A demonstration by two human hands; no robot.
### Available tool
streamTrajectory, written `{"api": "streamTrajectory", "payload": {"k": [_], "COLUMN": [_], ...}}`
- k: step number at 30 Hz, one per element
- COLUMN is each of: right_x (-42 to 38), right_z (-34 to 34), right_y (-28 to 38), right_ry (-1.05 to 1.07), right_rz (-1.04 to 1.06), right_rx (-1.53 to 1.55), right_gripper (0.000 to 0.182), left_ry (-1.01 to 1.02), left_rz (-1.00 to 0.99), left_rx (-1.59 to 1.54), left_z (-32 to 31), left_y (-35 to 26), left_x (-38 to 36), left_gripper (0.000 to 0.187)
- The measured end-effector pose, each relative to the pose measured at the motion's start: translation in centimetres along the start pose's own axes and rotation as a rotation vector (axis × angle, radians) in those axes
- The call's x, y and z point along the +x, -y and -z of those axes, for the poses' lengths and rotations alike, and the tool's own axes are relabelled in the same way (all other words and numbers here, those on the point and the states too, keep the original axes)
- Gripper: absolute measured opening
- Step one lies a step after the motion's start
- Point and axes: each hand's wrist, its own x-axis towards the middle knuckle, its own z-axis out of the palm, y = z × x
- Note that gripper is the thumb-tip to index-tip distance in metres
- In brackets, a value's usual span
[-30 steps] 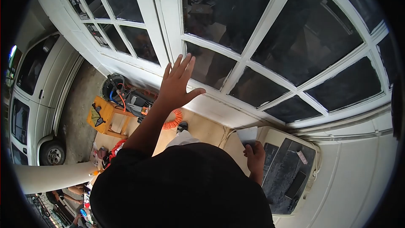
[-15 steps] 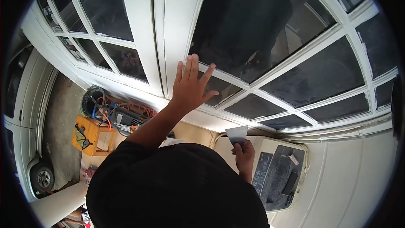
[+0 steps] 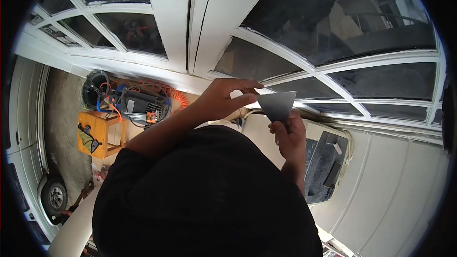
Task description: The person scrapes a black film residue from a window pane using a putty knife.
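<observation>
My right hand (image 3: 288, 135) is closed around the handle of a putty knife (image 3: 277, 105), its broad metal blade pointing up. My left hand (image 3: 227, 96) reaches in from the left, its thumb and fingers apart, with the fingertips right at the blade's left corner. Behind both hands stands a white-framed glass door (image 3: 314, 69) with several dark panes. Dull grey metal shows across the blade's face. Most of the handle is hidden inside my right fist.
Right of my right hand is a washing machine (image 3: 310, 171) with small objects on its lid. To the left, an orange wooden stool (image 3: 97, 138) carries a dark-and-green item. Tools and an orange coiled hose (image 3: 178, 97) lie by the wall. A parked vehicle (image 3: 26, 114) stands far left.
My left hand has come off the door frame and moved down and right to the blade. My right hand has raised the putty knife towards it, and the view has shifted.
</observation>
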Motion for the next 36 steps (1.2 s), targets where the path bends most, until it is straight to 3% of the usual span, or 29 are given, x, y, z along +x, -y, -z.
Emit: {"api": "streamTrajectory", "payload": {"k": [2,7,11,13,14,16,17,19,25,35,36], "right_x": [1.3,4.4,6.8,7.9,8.4,9.6,10.1,11.2,12.8,13.7,13.7], "right_z": [0.4,-0.2,-0.7,-0.1,0.4,1.3,1.4,2.0,3.2,3.0,2.9], "right_y": [1.2,4.0,5.5,6.8,7.9,8.4,9.1,9.7,9.6,9.5,9.5], "right_ry": [0.021,0.105,0.170,0.169,0.134,0.037,-0.018,-0.086,-0.068,-0.018,-0.021], "right_rz": [-0.015,0.040,0.014,0.059,0.092,0.199,0.274,0.340,0.456,0.523,0.542], "right_rx": [-0.009,0.064,-0.188,-0.219,-0.371,-0.579,-0.675,-0.784,-1.101,-1.230,-1.254], "right_gripper": [0.020,0.020,0.021,0.020,0.018,0.014,0.015,0.015,0.019,0.021,0.021], "left_ry": [-0.013,-0.155,-0.179,-0.698,-0.710,-0.839,-0.861,-0.880,-0.921,-0.927,-0.905], "left_rz": [0.057,-0.063,0.066,-0.353,-0.348,-0.347,-0.336,-0.255,-0.165,-0.116,-0.108], "left_rx": [-0.128,-0.187,-0.079,0.337,0.322,0.592,0.579,0.713,0.764,0.799,0.816], "left_z": [-0.4,-0.7,-1.1,-1.9,-1.8,-0.9,-0.6,-0.1,-1.2,-1.1,-1.1], "left_y": [-0.3,-0.8,0.3,1.9,2.1,1.8,1.5,0.9,0.4,0.9,0.7], "left_x": [0.7,1.7,2.4,3.1,3.5,4.2,4.6,5.7,8.6,9.2,9.1], "left_gripper": [0.025,0.024,0.028,0.064,0.064,0.110,0.110,0.129,0.140,0.135,0.141]}}
